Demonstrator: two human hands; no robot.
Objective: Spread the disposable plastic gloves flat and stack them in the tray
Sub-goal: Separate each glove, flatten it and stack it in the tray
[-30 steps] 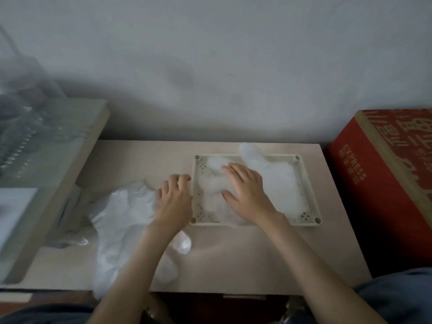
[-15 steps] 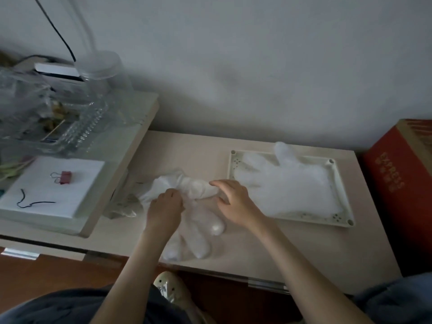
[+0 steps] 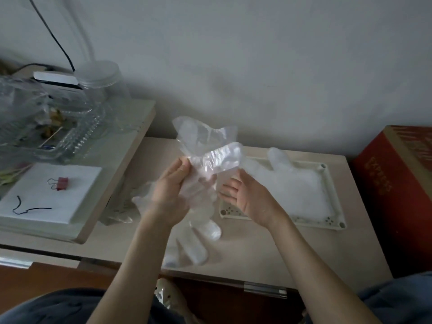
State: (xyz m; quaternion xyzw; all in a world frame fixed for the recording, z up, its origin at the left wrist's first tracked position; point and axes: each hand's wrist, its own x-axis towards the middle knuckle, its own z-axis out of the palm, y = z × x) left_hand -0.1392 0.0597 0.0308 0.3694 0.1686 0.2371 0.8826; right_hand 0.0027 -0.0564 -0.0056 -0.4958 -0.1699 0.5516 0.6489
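Note:
A crumpled clear plastic glove (image 3: 205, 148) hangs in the air over the table's middle, cuff up, its fingers (image 3: 198, 239) dangling down to the table. My left hand (image 3: 169, 195) pinches its left edge. My right hand (image 3: 247, 195) grips its right side near the cuff. A flattened glove (image 3: 292, 181) lies spread in the cream tray (image 3: 336, 202) to the right, its thumb poking over the far rim. More loose gloves (image 3: 140, 202) lie on the table behind my left hand, partly hidden.
A raised shelf (image 3: 131, 146) on the left carries clear plastic boxes (image 3: 46, 127), a jar (image 3: 102, 80), and a white pad (image 3: 46, 197) with a red binder clip (image 3: 62, 183). A red cardboard box (image 3: 397, 190) stands right of the tray. The wall lies close behind.
Both hands have lifted a glove off the table pile into the air. One second ago my right hand pressed the glove in the tray; the view shifted left.

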